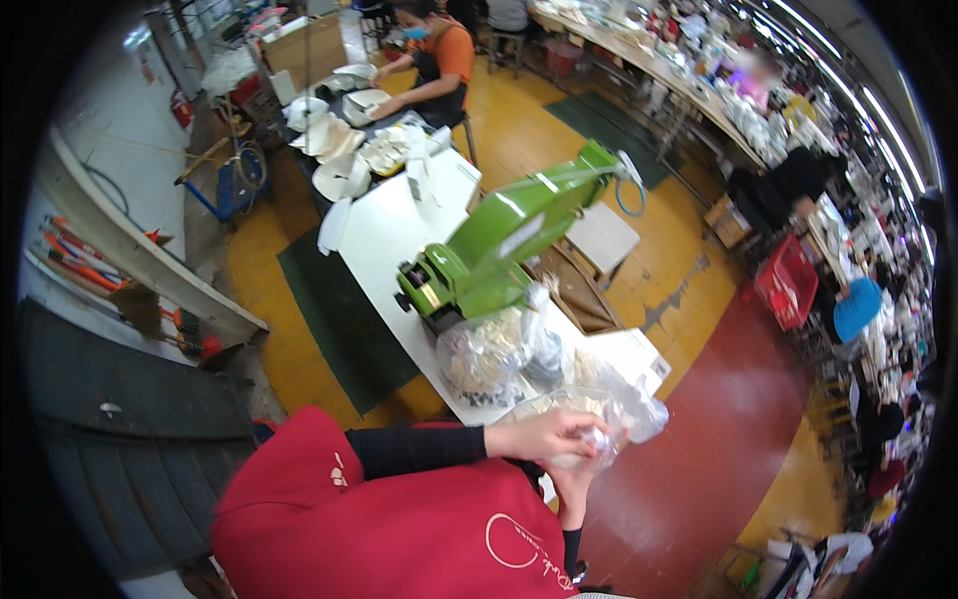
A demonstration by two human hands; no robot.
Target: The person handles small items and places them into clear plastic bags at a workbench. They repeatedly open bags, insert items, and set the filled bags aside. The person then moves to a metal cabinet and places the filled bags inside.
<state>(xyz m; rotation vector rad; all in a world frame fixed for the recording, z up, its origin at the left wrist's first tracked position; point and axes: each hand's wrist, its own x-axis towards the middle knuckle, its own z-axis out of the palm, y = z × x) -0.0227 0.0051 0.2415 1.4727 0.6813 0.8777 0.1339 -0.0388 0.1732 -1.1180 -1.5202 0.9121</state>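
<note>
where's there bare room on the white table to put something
The white tabletop is bare between the white pieces crowding its far end and the green machine. The near end is crowded with clear bags, close to the left hand and right hand.

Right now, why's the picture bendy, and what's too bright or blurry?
In the head view, fisheye distortion curves the pale beam at left; in the head view, ceiling lights glare at upper right, and the purple-clothed worker has a smudged head.

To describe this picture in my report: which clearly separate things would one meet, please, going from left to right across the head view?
Blue trolley, nearer dark green mat, the wearer's left hand, red basket.
</note>
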